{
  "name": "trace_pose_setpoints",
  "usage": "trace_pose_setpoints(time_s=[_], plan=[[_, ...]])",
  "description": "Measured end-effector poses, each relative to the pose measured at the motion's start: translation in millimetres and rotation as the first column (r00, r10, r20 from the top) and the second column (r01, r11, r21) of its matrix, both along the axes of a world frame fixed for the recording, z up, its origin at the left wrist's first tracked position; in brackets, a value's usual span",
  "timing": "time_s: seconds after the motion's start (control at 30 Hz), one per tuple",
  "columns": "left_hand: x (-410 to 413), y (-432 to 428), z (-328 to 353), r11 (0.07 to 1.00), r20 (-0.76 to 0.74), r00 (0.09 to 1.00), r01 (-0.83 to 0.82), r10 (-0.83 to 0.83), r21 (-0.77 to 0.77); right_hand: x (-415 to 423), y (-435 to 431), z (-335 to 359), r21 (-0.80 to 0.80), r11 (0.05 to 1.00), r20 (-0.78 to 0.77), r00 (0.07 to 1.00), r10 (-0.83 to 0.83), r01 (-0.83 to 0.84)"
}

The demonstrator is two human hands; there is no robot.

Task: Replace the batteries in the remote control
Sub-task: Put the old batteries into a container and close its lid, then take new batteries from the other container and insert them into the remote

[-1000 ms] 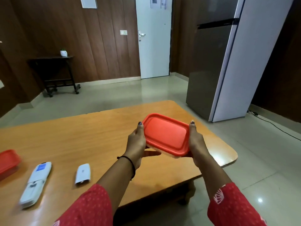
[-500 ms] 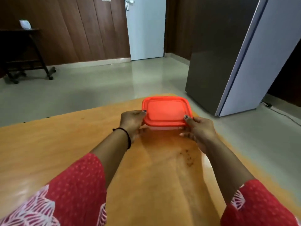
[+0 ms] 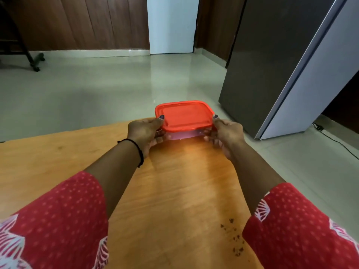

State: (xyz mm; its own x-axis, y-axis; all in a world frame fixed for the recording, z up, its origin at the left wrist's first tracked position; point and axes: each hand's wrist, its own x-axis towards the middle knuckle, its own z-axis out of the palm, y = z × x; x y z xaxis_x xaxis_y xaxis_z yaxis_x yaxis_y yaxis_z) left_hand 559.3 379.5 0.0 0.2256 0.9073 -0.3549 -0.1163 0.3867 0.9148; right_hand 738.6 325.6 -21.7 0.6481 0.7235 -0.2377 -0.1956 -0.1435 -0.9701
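Note:
A clear plastic box with a red lid (image 3: 184,115) rests at the far edge of the wooden table (image 3: 58,158). My left hand (image 3: 145,133) grips its left side, thumb on the lid's corner. My right hand (image 3: 225,133) grips its right side in the same way. What lies inside the box is hidden. The remote control and its battery cover are out of view.
A grey fridge (image 3: 272,61) stands on the floor to the right, with a black cable (image 3: 338,141) beside it. A white door (image 3: 172,24) is straight ahead. A dark trolley leg (image 3: 33,59) shows at the far left. Dark crumbs (image 3: 233,237) dot the table's near right.
The box has gone from held up and tilted to level at the table's far edge. My view has swung right and down, so the remote and its cover have left the frame.

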Motion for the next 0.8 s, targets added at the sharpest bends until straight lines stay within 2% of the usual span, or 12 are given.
trace_pose_setpoints(time_s=[0.13, 0.27, 0.33, 0.53, 0.67, 0.8], plan=[[-5, -6, 0, 0.998, -0.04, 0.999, -0.016, 0.019, 0.061, -9, -11, 4, 0.034, 0.998, -0.046, 0.997, -0.056, 0.058], [-25, -35, 9, 0.979, -0.15, 0.987, -0.029, 0.06, 0.201, -31, -44, 19, 0.047, 0.974, 0.03, 0.974, -0.225, 0.223], [-41, -58, 19, 0.963, -0.161, 0.985, -0.007, 0.053, 0.269, -49, -67, 28, 0.089, 0.97, 0.053, 0.971, -0.231, 0.226], [-126, -184, 71, 0.879, -0.142, 0.99, 0.056, 0.013, 0.473, -152, -191, 87, 0.239, 0.97, 0.0, 0.999, -0.038, 0.037], [-221, -308, 108, 0.843, -0.141, 0.99, 0.095, -0.022, 0.53, -252, -310, 131, 0.315, 0.947, 0.009, 0.998, 0.059, -0.058], [-333, -420, 128, 0.845, -0.098, 0.994, 0.086, -0.04, 0.527, -349, -414, 157, 0.364, 0.918, 0.017, 0.986, 0.164, -0.159]])
